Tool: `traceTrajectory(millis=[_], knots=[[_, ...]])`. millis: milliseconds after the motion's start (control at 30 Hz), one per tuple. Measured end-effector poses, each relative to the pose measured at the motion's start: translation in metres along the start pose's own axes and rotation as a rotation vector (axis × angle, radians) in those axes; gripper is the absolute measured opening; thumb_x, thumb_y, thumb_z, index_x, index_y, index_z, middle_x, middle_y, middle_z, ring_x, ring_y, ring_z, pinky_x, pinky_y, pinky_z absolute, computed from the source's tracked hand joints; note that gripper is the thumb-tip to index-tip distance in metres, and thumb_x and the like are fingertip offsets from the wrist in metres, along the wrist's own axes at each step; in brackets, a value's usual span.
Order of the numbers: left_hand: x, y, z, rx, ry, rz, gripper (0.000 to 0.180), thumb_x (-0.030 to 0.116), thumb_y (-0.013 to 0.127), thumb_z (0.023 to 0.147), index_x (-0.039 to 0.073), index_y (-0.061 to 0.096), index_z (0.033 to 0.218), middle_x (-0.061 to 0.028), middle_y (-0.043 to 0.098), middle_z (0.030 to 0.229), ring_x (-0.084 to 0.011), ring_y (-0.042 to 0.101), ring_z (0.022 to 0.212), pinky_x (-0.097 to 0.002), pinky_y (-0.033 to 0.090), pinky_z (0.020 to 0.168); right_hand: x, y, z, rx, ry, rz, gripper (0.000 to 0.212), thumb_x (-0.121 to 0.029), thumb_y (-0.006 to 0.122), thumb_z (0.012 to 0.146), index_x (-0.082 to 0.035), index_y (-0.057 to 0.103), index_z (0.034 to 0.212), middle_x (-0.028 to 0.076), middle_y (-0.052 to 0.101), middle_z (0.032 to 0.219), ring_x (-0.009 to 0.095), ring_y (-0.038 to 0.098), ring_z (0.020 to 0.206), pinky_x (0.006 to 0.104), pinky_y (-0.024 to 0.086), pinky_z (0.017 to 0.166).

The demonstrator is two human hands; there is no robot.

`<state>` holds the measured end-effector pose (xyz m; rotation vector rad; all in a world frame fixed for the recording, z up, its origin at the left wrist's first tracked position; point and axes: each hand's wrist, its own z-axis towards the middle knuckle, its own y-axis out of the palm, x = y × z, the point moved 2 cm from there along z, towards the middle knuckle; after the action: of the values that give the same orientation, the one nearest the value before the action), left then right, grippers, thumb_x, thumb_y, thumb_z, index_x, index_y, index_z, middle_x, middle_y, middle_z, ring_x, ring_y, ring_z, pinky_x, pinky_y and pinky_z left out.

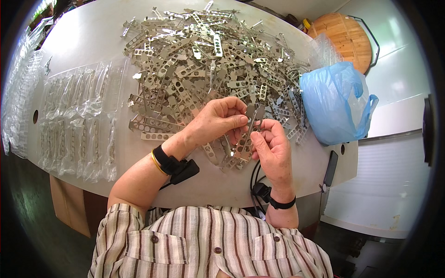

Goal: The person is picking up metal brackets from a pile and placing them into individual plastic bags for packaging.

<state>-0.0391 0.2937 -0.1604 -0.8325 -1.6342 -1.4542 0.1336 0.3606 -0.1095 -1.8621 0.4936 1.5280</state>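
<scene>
At the far left of the frame, clear moulded plastic trays (21,99) stand nested, most likely to save room. Right of them, a clear plastic tray with long compartments (114,88) lies flat on the pale grey tabletop (88,28); the slim metal pieces in clear film (84,139) sit there in two rows, probably so they stay apart and unscratched.

The loose heap of silvery metal brackets punched with round holes (181,69) fills the upper middle, within easy reach of both hands.

The left hand (227,121) comes in from the lower left, forearm slanting up to the right, wrist slightly bent, back of the hand upward. Its thumb and forefinger close narrowly on the slim grey metal bracket (259,114), at the frame's centre, just in front of the heap; whether this is one piece or two overlapping, I cannot tell.

The right hand (272,147) rises almost upright from below, fingers curled inward, thumb and forefinger pinching the same metal from the right. The two-handed grip presumably steadies it.

Farther right, a bulging light-blue plastic bag (329,104) rests at the table's edge, seemingly kept out of the hands' way.
</scene>
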Motion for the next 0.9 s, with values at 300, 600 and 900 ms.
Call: traceTrajectory(millis=[300,600,900], knots=[[0.0002,-0.0002,-0.0001,-0.005,0.004,-0.004,0.022,0.015,0.065,0.101,0.000,0.058,0.114,-0.0058,0.070,0.087,-0.0103,0.068,0.069,-0.0258,0.059,0.062,-0.0007,-0.0002,-0.0001,-0.007,0.009,-0.019,0.022,-0.012,0.062,0.102,-0.002,0.054,0.119,0.000,0.062,0.076,0.004,0.052,0.060,0.0199,0.043,0.055],[-0.0015,0.0000,0.0006,0.004,0.000,-0.002,0.023,0.014,0.065,0.100,-0.001,0.058,0.116,-0.0064,0.070,0.088,-0.0110,0.068,0.071,-0.0271,0.060,0.061,0.0016,0.0012,-0.0005,-0.014,0.011,-0.008,0.021,-0.011,0.062,0.102,-0.002,0.054,0.119,-0.001,0.061,0.076,0.003,0.052,0.060,0.0195,0.042,0.054],[-0.0004,-0.0003,-0.0004,0.001,0.001,-0.015,0.025,0.013,0.066,0.100,-0.002,0.058,0.118,-0.0066,0.069,0.088,-0.0115,0.068,0.072,-0.0270,0.060,0.061,0.0015,0.0020,-0.0005,-0.020,0.013,-0.001,0.020,-0.011,0.061,0.102,-0.002,0.054,0.119,-0.001,0.062,0.077,0.003,0.052,0.060,0.0194,0.042,0.054]])
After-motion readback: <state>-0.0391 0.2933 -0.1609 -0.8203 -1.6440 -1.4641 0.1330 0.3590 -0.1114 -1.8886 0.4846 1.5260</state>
